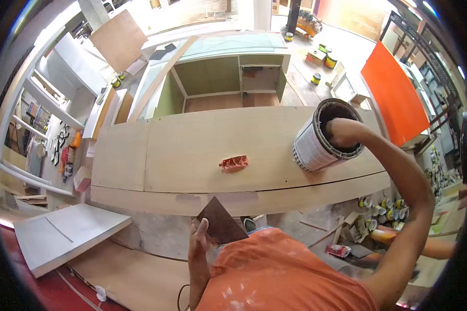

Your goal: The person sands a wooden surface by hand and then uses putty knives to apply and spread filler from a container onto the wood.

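Note:
My left hand [200, 237] grips a dark brown flat plate [220, 222] by its lower left side, thumb on top, in front of the orange shirt. My right hand [342, 132] reaches into the mouth of a large metal can [311, 145]; its fingers are hidden inside. The can stands tilted in view on the right part of a pale wooden panel [192, 150]. A small red, crumpled-looking object [234, 164] lies on the panel between my hands. Greyish smears mark the panel's near strip, just beyond the plate.
Behind the panel is a green-lined open cabinet [207, 78]. An orange board [394, 93] leans at the right. A white panel [67, 233] lies at the lower left. Cans and scraps [353, 228] litter the floor at the right, where another person's arm [436, 248] shows.

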Demonstrator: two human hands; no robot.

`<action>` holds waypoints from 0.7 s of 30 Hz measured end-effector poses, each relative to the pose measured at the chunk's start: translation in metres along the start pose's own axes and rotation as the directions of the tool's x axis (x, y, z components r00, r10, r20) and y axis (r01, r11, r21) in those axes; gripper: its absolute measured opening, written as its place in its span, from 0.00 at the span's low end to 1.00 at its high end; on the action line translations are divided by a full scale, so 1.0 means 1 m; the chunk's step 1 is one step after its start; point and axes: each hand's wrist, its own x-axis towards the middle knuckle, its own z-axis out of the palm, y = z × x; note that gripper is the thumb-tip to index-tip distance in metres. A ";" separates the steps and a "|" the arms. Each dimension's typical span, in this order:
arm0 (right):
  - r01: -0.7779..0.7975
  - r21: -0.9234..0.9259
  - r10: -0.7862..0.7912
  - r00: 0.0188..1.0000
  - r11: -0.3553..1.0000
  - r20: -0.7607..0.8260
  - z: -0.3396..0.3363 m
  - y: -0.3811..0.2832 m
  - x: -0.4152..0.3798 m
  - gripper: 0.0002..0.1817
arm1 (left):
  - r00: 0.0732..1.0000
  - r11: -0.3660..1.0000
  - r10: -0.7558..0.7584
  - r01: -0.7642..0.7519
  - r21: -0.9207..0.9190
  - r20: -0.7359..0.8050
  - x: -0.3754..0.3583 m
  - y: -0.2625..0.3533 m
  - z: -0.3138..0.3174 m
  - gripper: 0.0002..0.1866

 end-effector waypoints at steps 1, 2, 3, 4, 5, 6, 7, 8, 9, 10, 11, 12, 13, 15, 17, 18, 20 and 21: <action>0.049 0.016 -0.047 0.994 0.999 -0.098 -0.010 -0.005 -0.013 0.13 | 0.999 0.999 0.041 -0.040 -0.020 0.036 0.003 -0.005 -0.003 0.23; 0.097 0.032 -0.089 0.977 0.995 -0.194 -0.019 -0.009 -0.027 0.12 | 0.994 0.996 0.079 -0.076 -0.037 0.073 0.005 -0.008 -0.005 0.25; 0.089 0.032 -0.082 0.978 0.995 -0.194 -0.034 -0.016 -0.048 0.12 | 0.994 0.997 0.077 -0.074 -0.039 0.079 0.005 -0.009 -0.003 0.25; 0.024 0.167 0.016 0.971 0.986 -0.237 -0.049 -0.024 -0.071 0.12 | 0.994 0.995 0.083 -0.078 -0.066 0.077 0.007 -0.010 0.000 0.25; -0.037 0.302 0.122 0.956 0.953 -0.267 -0.055 -0.027 -0.087 0.12 | 0.993 0.993 0.087 -0.080 -0.092 0.077 0.009 -0.011 0.004 0.25; -0.055 0.305 0.141 0.953 0.951 -0.268 -0.053 -0.025 -0.097 0.12 | 0.992 0.993 0.081 -0.072 -0.093 0.094 0.011 -0.016 0.002 0.25; -0.087 0.392 0.224 0.921 0.916 -0.319 -0.052 -0.021 -0.107 0.13 | 0.996 0.993 0.078 -0.073 -0.091 0.051 0.015 -0.023 -0.004 0.25; -0.114 0.476 0.313 0.877 0.872 -0.364 -0.051 -0.017 -0.118 0.13 | 0.997 0.993 0.074 -0.073 -0.089 0.014 0.020 -0.027 -0.005 0.24; -0.114 0.494 0.323 0.874 0.862 -0.362 -0.052 -0.015 -0.128 0.09 | 0.997 0.994 0.068 -0.063 -0.092 0.045 0.021 -0.024 0.001 0.24; -0.137 0.497 0.350 0.863 0.857 -0.365 -0.049 -0.012 -0.137 0.09 | 0.996 0.996 0.038 -0.031 -0.088 0.076 0.018 -0.018 0.008 0.23; -0.082 0.538 0.339 0.852 0.839 -0.399 -0.044 -0.009 -0.141 0.10 | 0.995 0.997 0.012 -0.004 -0.083 0.102 0.015 -0.014 0.015 0.22; -0.018 0.574 0.323 0.840 0.819 -0.435 -0.042 -0.008 -0.145 0.12 | 0.993 0.997 0.014 -0.004 -0.083 0.118 0.014 -0.012 0.020 0.22; -0.048 0.615 0.357 0.848 0.787 -0.391 -0.042 -0.010 -0.149 0.14 | 0.994 0.997 -0.011 0.019 -0.078 0.109 0.012 -0.009 0.023 0.22; 0.030 0.619 0.349 0.805 0.784 -0.480 -0.035 -0.012 -0.150 0.12 | 0.995 0.997 -0.025 0.032 -0.068 0.099 0.011 -0.009 0.024 0.21; 0.110 0.618 0.337 0.757 0.779 -0.560 -0.029 -0.011 -0.148 0.12 | 0.992 0.999 -0.007 0.014 -0.051 0.123 0.012 -0.015 0.018 0.22; 0.068 0.591 0.335 0.769 0.804 -0.544 -0.028 -0.008 -0.147 0.12 | 0.992 0.999 -0.002 0.009 -0.049 0.124 0.011 -0.017 0.016 0.22; 0.028 0.559 0.332 0.779 0.829 -0.532 -0.027 -0.009 -0.145 0.13 | 0.994 0.999 -0.015 0.020 -0.047 0.105 0.009 -0.017 0.017 0.22; 0.136 0.680 0.345 0.781 0.720 -0.521 -0.026 -0.011 -0.144 0.14 | 0.994 0.999 -0.010 0.015 -0.049 0.106 0.006 -0.015 0.019 0.22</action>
